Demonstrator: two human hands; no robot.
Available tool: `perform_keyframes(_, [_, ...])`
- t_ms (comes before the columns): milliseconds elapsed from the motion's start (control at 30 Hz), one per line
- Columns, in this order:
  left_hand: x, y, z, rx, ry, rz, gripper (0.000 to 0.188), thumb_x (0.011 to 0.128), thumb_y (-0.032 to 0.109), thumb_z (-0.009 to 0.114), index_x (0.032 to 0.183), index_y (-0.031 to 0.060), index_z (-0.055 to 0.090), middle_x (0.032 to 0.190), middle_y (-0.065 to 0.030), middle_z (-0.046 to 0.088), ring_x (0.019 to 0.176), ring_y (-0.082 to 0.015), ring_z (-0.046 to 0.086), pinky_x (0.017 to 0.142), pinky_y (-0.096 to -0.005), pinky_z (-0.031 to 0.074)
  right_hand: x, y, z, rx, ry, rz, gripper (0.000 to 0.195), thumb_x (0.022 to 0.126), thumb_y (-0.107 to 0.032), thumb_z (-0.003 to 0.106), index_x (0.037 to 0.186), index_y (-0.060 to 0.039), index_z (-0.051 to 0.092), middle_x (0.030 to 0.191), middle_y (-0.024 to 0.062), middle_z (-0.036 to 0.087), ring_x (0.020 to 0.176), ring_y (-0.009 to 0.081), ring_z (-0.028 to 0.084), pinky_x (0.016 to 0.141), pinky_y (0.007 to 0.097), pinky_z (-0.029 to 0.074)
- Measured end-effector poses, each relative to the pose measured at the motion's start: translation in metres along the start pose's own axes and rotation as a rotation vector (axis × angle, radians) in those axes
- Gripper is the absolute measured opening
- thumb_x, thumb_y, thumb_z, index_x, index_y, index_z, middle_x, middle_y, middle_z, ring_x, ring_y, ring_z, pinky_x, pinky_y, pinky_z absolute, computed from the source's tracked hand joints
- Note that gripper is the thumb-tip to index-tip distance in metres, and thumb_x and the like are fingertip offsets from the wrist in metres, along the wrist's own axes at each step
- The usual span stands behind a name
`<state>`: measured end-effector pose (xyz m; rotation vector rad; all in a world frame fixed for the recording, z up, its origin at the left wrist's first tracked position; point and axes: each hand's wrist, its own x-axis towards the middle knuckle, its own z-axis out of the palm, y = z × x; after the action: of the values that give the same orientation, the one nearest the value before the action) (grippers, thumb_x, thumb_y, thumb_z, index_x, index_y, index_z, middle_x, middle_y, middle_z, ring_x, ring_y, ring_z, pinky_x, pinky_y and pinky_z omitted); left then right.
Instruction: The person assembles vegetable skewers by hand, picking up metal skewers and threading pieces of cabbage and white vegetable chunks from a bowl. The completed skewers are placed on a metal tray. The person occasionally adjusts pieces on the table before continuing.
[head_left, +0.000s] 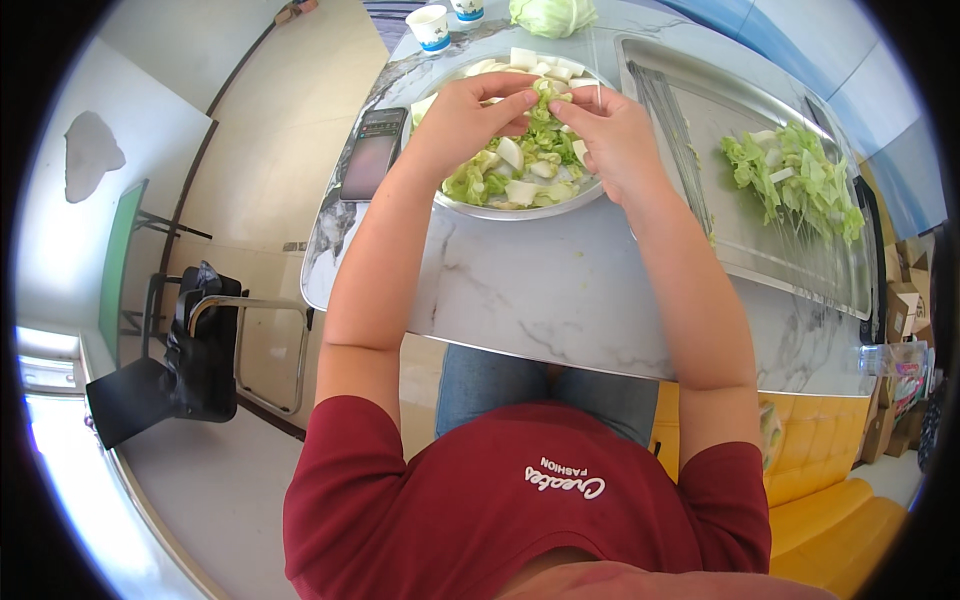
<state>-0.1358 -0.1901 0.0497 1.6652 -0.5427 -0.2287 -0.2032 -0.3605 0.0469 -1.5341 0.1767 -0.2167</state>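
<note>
Above a round metal tray, my left hand and my right hand pinch a small leafy green piece between them. In the tray lie torn lettuce leaves and white vegetable chunks, with more pale chunks at its far side. A thin whitish strand hangs at my right hand's fingers. To the right, a rectangular metal tray holds a bunch of thin skewers or wires and a heap of threaded-looking lettuce.
A phone lies left of the round tray. Paper cups and a pale green lettuce or cabbage head stand at the table's far edge. The marble-patterned table's near edge is before my body. A black chair stands at left.
</note>
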Motion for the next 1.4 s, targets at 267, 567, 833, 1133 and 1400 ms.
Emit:
perform_keyframes(267, [-0.067, 0.009, -0.027, 1.238, 0.085, -0.244, 0.034, 0.076, 0.043, 0.073, 0.083, 0.0104, 0.069, 0.076, -0.0057, 0.068, 0.072, -0.026, 0.066, 0.065, -0.036, 0.05, -0.008, -0.004, -0.016, -0.095, 0.11, 0.005, 0.018, 0.08, -0.012, 0.074, 0.091, 0.0002, 0.069, 0.085, 0.0066, 0.068, 0.078, 0.0116, 0.06, 0.07, 0.0255, 0.045])
perform_keyframes(567, [-0.074, 0.025, -0.047, 0.27, 0.354, -0.155, 0.018, 0.085, 0.015, 0.07, 0.092, -0.0005, 0.064, 0.083, -0.0093, 0.07, 0.072, -0.0123, 0.065, 0.066, -0.0258, 0.053, -0.013, -0.01, -0.019, -0.071, 0.145, 0.005, 0.021, 0.079, -0.013, 0.075, 0.094, 0.0009, 0.071, 0.088, 0.0067, 0.069, 0.079, 0.0118, 0.059, 0.072, 0.0268, 0.046])
perform_keyframes(833, [-0.089, 0.004, -0.018, 0.071, 0.289, -0.112, 0.012, 0.087, 0.007, 0.068, 0.094, -0.0015, 0.064, 0.088, -0.0034, 0.064, 0.077, -0.0084, 0.063, 0.069, -0.0234, 0.057, -0.015, -0.011, -0.019, -0.096, 0.094, 0.031, 0.031, 0.079, -0.016, 0.077, 0.103, 0.0004, 0.067, 0.088, 0.0033, 0.066, 0.076, 0.0094, 0.052, 0.067, 0.0259, 0.038])
perform_keyframes(1133, [-0.127, -0.009, 0.012, 0.008, 0.316, -0.204, 0.016, 0.086, 0.01, 0.07, 0.092, -0.003, 0.062, 0.079, -0.0069, 0.067, 0.071, -0.0115, 0.065, 0.063, -0.0229, 0.054, -0.033, -0.019, -0.021, 0.037, 0.043, 0.123, 0.031, 0.081, -0.015, 0.076, 0.105, -0.0003, 0.063, 0.068, -0.0078, 0.05, 0.048, -0.0006, 0.028, 0.042, 0.0196, 0.018])
perform_keyframes(1400, [-0.168, -0.027, 0.028, -0.167, 0.196, -0.364, 0.014, 0.088, 0.007, 0.067, 0.093, -0.0052, 0.062, 0.084, -0.0114, 0.069, 0.074, -0.0156, 0.069, 0.064, -0.0247, 0.056, -0.096, -0.001, -0.01, -0.107, -0.188, 0.174, 0.021, 0.079, -0.015, 0.075, 0.093, -0.0003, 0.07, 0.083, 0.0028, 0.068, 0.063, 0.0064, 0.054, 0.057, 0.022, 0.043])
